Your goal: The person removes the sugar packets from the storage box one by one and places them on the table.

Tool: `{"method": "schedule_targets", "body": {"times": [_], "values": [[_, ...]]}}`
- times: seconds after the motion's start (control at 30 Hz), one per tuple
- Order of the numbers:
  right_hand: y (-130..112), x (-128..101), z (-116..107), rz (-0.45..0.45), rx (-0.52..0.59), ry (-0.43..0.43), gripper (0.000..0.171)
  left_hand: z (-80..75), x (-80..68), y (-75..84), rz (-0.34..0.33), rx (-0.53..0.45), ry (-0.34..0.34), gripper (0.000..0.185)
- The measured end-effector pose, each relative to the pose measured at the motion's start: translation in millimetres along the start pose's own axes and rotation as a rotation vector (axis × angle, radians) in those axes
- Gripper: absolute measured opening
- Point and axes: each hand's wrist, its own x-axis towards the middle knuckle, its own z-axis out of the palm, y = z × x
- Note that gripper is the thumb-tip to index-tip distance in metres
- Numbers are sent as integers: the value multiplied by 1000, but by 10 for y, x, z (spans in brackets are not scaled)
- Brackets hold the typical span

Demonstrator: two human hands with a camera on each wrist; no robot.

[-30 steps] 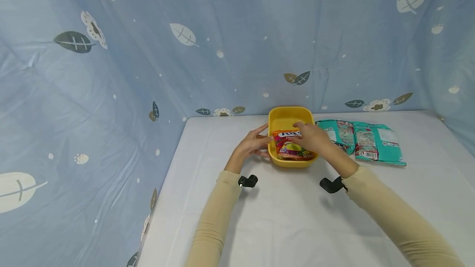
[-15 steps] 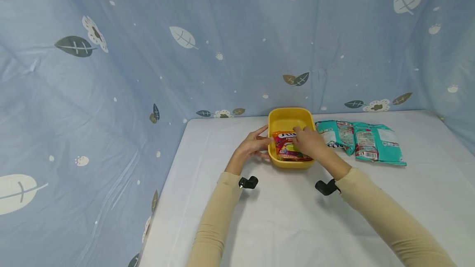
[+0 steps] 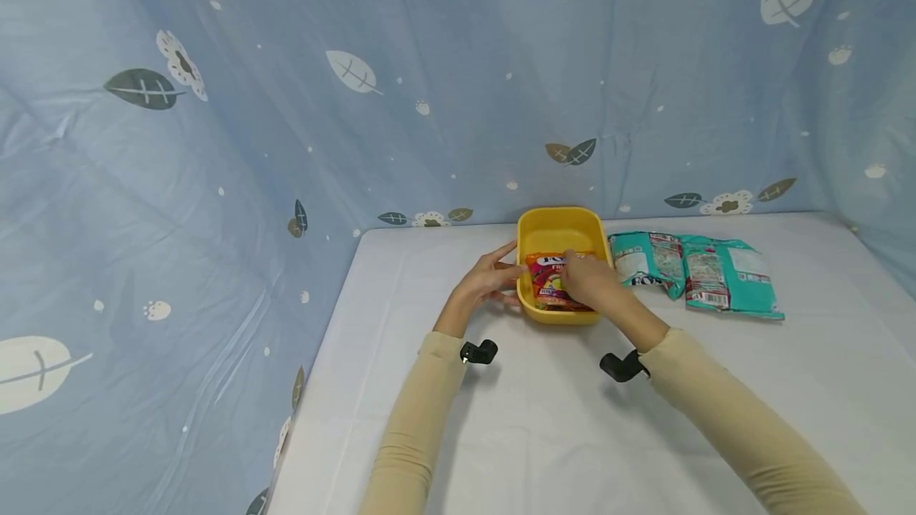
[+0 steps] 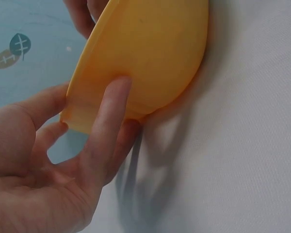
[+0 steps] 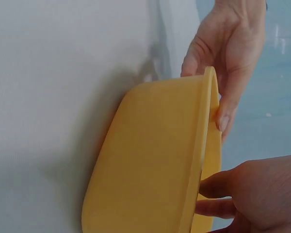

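A person in long beige sleeves works at a white desk (image 3: 544,435) backed by a pale blue cloth (image 3: 286,102) printed with leaves and flowers. A yellow tub (image 3: 557,222) stands near the far edge of the desk, and a bright red-and-orange candy packet (image 3: 545,276) lies inside it, toward the near wall. The left hand (image 3: 485,280) rests against the tub's left side: in the left wrist view its fingers (image 4: 109,121) lie fairly straight along the outer yellow wall (image 4: 150,53), the thumb up at the rim, steadying the tub rather than wrapping round it. The right hand (image 3: 590,280) reaches over the near right corner and down into the tub, its fingers on the candy packet; the right wrist view shows fingers (image 5: 218,187) dipping past the rim (image 5: 203,136), yet whether they pinch the packet or only press on it cannot be told, since the hand covers the contact. Two teal snack bags (image 3: 697,270) lie flat on the desk just right of the tub, side by side and overlapping a little, clear of both hands. A small black camera mount sits at each wrist, one (image 3: 478,352) on the left and one (image 3: 621,366) on the right.
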Motion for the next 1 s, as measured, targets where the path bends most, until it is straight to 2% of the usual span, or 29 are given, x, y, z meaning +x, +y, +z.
{"method": "schedule_targets", "body": {"times": [0.37, 0.53, 0.7, 1.0], "values": [[-72, 6, 33, -2, 17, -31, 51, -6, 6, -1, 7, 5, -16, 70], [-78, 6, 12, -1, 42, -16, 51, -12, 6, -6, 9, 2, -16, 70], [-49, 32, 36, 29, 65, -23, 48, -5, -1, 0, 9, 8, -10, 69], [-14, 72, 101, 96, 71, -37, 53, 2, 5, -2, -6, 14, 2, 70]]}}
